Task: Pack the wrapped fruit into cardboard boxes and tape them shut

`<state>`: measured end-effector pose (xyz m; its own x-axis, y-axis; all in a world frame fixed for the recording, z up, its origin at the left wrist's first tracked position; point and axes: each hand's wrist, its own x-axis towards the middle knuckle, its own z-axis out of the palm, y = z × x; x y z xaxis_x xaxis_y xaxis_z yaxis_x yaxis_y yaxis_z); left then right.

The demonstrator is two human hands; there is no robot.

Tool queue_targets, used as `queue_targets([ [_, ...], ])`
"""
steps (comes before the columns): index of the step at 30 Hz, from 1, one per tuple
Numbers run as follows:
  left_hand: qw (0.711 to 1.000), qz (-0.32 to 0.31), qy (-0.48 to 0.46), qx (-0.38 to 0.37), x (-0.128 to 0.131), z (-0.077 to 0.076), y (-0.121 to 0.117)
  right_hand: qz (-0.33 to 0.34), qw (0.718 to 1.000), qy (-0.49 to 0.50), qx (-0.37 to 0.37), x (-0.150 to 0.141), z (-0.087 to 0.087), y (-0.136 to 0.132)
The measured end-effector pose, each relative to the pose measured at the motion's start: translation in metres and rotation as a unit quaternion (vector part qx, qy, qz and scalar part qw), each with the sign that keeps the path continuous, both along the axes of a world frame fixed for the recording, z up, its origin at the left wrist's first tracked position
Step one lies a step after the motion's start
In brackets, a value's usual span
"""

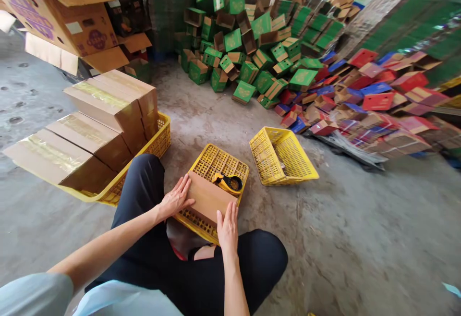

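A small closed cardboard box (209,196) lies on an upturned yellow plastic crate (212,155) in front of my crossed legs. My left hand (176,198) rests on the box's left end, its fingers stretched out and the thumb apart. At the right end lies my right hand (227,224), fingers straight along the edge and thumb toward the near side. Neither hand wraps round the box. Just behind the box, on the crate, is a yellow and black tape dispenser (228,182).
At left, a yellow crate (163,136) holds several taped cardboard boxes (104,100). Another yellow crate (264,157) sits tilted on the floor at right. Beyond are heaps of green cartons (245,91) and red and blue cartons (378,101). Large open cartons (72,23) stand back left.
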<state>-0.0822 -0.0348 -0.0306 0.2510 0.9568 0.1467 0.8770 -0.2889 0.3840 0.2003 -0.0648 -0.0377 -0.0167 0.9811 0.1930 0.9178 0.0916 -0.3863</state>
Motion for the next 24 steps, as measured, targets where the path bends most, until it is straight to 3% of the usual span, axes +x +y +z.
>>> queue_targets([
  [3, 1.0, 0.008, 0.015, -0.007, 0.004, 0.003, 0.0, -0.019, 1.0, 0.013, 0.007, -0.002, -0.004, -0.002],
  [7, 0.998, -0.041, 0.046, -0.027, 0.019, 0.01, -0.012, -0.026, 0.999, -0.027, 0.018, -0.021, -0.003, -0.012],
  [14, 0.988, -0.139, 0.034, -0.053, 0.056, 0.014, -0.041, 0.06, 0.995, -0.081, -0.012, -0.062, 0.0, -0.039],
  [18, 0.985, -0.157, 0.025, -0.065, 0.041, 0.014, -0.037, 0.065, 0.994, -0.087, -0.008, -0.052, 0.006, -0.046],
  [24, 0.998, -0.043, 0.017, -0.039, -0.004, 0.014, -0.024, -0.029, 0.998, -0.058, 0.007, -0.018, 0.015, -0.043],
])
